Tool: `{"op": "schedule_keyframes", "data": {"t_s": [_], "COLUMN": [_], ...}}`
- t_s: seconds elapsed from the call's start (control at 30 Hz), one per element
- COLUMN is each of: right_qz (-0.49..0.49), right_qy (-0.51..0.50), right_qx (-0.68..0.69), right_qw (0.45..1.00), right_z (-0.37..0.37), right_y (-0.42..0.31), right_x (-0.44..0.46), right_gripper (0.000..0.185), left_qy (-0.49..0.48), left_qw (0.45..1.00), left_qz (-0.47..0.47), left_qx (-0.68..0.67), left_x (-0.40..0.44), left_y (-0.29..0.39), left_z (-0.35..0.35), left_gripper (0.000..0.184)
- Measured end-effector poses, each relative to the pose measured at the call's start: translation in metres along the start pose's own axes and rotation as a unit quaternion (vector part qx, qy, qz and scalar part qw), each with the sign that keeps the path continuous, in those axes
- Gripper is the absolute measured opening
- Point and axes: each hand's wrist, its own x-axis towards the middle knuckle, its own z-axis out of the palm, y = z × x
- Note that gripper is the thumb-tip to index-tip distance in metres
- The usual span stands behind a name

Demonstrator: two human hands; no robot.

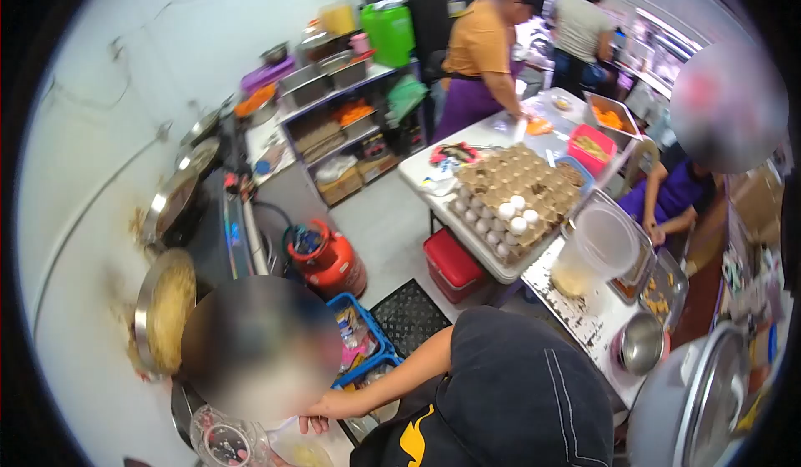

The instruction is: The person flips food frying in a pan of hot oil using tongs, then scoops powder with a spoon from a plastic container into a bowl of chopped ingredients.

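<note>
My black-sleeved right arm reaches left across the bottom of the view. At its end, my right hand (317, 410) is closed, its fingers bent down at the rim of a clear container (302, 452) with pale contents. Blur hides part of the hand, so what it grips cannot be made out. Just left of it stands a clear patterned plastic vessel (227, 444). A large blurred patch covers the area above the hand. My left hand is not in view.
Pans (167, 313) line the left wall. An orange gas cylinder (334, 262) and blue crates (363, 333) stand on the floor. Egg trays (521, 187) lie on a white table (413, 171). Co-workers (477, 50) stand behind; another person (667, 196) is at right, near a big pot (667, 408).
</note>
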Motion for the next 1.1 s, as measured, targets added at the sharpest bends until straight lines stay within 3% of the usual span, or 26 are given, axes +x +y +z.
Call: {"op": "schedule_keyframes", "data": {"t_s": [0.03, 0.1, 0.2, 0.27, 0.33, 0.4, 0.47, 0.6, 0.7, 1.03, 1.1], "right_qz": [-0.011, -0.016, 0.054, 0.074, 0.070, 0.031, -0.035, -0.234, -0.245, -0.306, -0.261], "right_qy": [-0.007, -0.041, -0.062, -0.078, -0.093, -0.114, -0.133, -0.158, -0.220, -0.214, -0.202], "right_qx": [-0.016, -0.037, -0.006, -0.037, -0.092, -0.169, -0.261, -0.432, -0.525, -0.523, -0.510], "right_qw": [1.000, 0.998, 0.997, 0.994, 0.989, 0.978, 0.955, 0.857, 0.785, 0.766, 0.794], "right_z": [0.001, 0.006, 0.006, 0.002, 0.002, 0.001, 0.000, -0.011, -0.021, -0.030, -0.029], "right_y": [0.005, 0.009, 0.017, 0.017, 0.015, 0.008, 0.002, 0.003, 0.012, 0.013, 0.016], "right_x": [0.002, 0.004, 0.010, 0.012, 0.013, 0.011, 0.007, 0.015, 0.021, 0.022, 0.022], "right_gripper": [0.037, 0.037, 0.036, 0.037, 0.037, 0.037, 0.034, 0.032, 0.035, 0.040, 0.031], "left_qy": [0.025, -0.073, -0.042, 0.043, 0.121, 0.112, 0.175, 0.193, 0.194, 0.188, 0.186], "left_qw": [0.999, 0.976, 0.995, 0.972, 0.937, 0.959, 0.913, 0.910, 0.907, 0.899, 0.896], "left_qz": [-0.023, 0.063, -0.092, -0.197, -0.245, -0.210, -0.242, -0.279, -0.289, -0.303, -0.308], "left_qx": [-0.002, 0.195, -0.002, -0.121, -0.220, -0.155, -0.278, -0.239, -0.237, -0.255, -0.260], "left_x": [-0.002, -0.001, -0.012, -0.014, -0.014, -0.026, -0.030, -0.037, -0.040, -0.038, -0.040], "left_y": [-0.008, -0.012, -0.021, -0.022, -0.013, -0.030, -0.021, -0.018, -0.015, -0.018, -0.018], "left_z": [-0.010, -0.039, -0.062, -0.068, -0.069, -0.080, -0.085, -0.087, -0.087, -0.076, -0.077], "left_gripper": [0.084, 0.056, 0.053, 0.054, 0.054, 0.053, 0.053, 0.051, 0.052, 0.051, 0.050]}}
